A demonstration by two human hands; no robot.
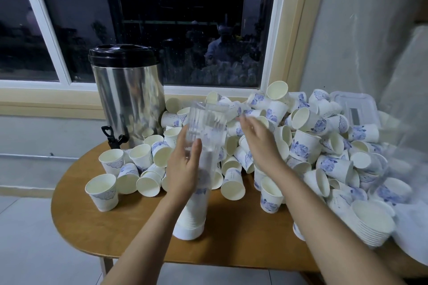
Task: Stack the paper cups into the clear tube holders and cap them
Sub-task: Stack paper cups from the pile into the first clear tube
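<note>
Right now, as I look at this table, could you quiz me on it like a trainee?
1. True or false: the left hand grips the clear plastic tube.
2. What stands at the back left of the round wooden table? A) a red kettle B) a steel drinks urn with a black lid C) a glass jug
3. Fill in: the right hand, beside the heap of white paper cups with blue flowers, holds ____.
Key: 1 true; 2 B; 3 nothing.
</note>
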